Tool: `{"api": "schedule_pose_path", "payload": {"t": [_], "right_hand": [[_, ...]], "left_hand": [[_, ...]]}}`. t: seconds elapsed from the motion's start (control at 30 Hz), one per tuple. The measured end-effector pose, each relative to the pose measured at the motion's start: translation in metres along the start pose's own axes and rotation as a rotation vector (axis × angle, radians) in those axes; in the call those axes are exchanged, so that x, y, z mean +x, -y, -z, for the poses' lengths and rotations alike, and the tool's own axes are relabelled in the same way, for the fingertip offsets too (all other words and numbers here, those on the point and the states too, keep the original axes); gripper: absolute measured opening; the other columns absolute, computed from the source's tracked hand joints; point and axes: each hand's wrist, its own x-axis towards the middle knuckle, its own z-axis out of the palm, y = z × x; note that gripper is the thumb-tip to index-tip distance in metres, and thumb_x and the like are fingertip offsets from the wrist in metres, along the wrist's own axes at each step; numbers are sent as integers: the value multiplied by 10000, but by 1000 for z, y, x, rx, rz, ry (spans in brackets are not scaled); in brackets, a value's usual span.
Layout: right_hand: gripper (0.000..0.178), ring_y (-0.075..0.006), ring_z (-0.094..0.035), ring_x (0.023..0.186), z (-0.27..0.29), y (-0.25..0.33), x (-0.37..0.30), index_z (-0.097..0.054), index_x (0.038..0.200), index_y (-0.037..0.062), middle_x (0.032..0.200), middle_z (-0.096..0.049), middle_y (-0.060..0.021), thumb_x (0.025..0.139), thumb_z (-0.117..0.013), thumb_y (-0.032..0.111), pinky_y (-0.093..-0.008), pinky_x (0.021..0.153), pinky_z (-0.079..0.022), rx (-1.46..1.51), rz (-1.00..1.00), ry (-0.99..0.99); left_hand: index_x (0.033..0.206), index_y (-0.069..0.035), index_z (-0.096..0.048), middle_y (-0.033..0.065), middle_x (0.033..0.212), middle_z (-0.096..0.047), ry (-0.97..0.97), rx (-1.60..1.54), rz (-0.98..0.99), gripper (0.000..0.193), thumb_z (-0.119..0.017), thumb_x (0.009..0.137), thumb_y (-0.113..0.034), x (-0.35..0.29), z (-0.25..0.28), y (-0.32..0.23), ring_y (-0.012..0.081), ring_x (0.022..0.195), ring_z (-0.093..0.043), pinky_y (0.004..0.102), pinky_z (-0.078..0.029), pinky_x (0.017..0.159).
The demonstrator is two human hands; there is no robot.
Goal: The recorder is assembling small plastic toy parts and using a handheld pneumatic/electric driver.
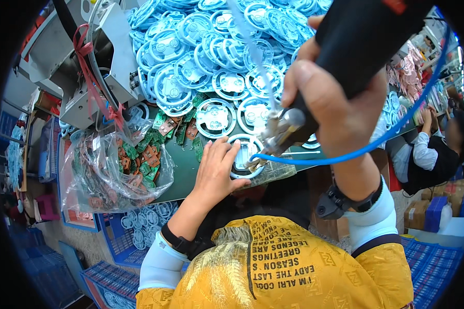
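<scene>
Green desk point(186, 172) carries, toward its far edge, a heap of light-blue rings point(191, 31). A clear bag point(85, 183) of small boards covers its near left corner. Clenched around a black tool point(368, 38), the right hand point(330, 92) blocks part of the view. By the near edge, the left hand point(215, 172) grasps one pale ring point(242, 153). Dark lettering point(286, 266) marks the yellow shirt point(335, 252).

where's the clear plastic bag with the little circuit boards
In the head view, the clear plastic bag is on the left side, to the left of the left hand and just below the grey machine.
</scene>
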Motion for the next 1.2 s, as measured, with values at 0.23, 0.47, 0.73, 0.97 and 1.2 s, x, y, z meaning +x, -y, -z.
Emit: {"api": "schedule_pose_path", "payload": {"t": [0.23,0.47,0.73,0.97,1.2], "right_hand": [[417,-159,-630,626,-4,-15,-6,-502,1246,-80,786,-588,-73,855,-626,-1,-296,608,-516,-14,-37,-6],[366,-157,-625,621,-4,-18,-5,-507,1195,-60,785,-588,-74,848,-612,-14,-299,605,-511,15,-56,-18],[361,-159,-608,612,-3,-21,-16,-491,1171,-60,812,-597,-90,834,-615,-22,-299,595,-508,-138,6,-49],[406,-114,-601,636,-9,-16,-11,-531,1166,-41,780,-601,-39,792,-676,23,-271,605,-500,-37,-52,-2],[466,-140,-629,630,-31,2,-18,-466,1265,-103,778,-618,-88,835,-622,-13,-278,614,-516,-95,29,48]], "left_hand": [[1341,-17,-519,155,1231,-531,18,-19,-3,942,-940,523,-218,3,1,0,367,1296,-460,556,-350,1080],[1073,-50,-572,132,1164,-540,-45,-28,-10,766,-966,429,-178,4,-1,-2,386,1222,-505,556,-379,1032],[1330,-6,-523,152,1212,-540,-7,-33,-23,934,-941,521,-211,5,1,-1,372,1288,-467,558,-364,1066],[1328,-7,-524,151,1195,-550,2,-26,-19,929,-941,523,-210,3,1,-1,375,1282,-471,532,-361,1068],[1298,-73,-563,151,1236,-540,-25,-374,123,823,-919,574,-236,-1,-12,4,377,1282,-465,531,-372,1046]]}}
